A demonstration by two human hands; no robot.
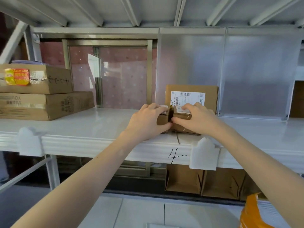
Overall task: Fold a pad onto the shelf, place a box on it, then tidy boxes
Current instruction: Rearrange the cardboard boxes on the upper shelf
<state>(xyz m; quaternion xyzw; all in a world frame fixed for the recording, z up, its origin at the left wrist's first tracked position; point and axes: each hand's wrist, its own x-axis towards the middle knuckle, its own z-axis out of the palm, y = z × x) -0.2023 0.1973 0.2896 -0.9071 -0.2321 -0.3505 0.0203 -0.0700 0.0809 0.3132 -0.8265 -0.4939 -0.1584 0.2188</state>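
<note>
Two small brown cardboard boxes stand side by side on the white shelf [102, 127], near its front edge. My left hand [146, 122] grips the left small box [162, 120] and my right hand [195, 120] grips the right small box [182, 116]; a narrow dark gap shows between them. Right behind them a taller brown box [191, 96] with a white shipping label stands upright against a translucent divider. No pad can be made out under the boxes.
Two flat cartons are stacked at the shelf's left, the upper carton [37, 79] bearing a red and yellow sticker. Translucent dividers [256, 71] close off the right bay. Below the shelf stand open cardboard boxes [205, 180]; an orange bag [253, 213] sits at bottom right.
</note>
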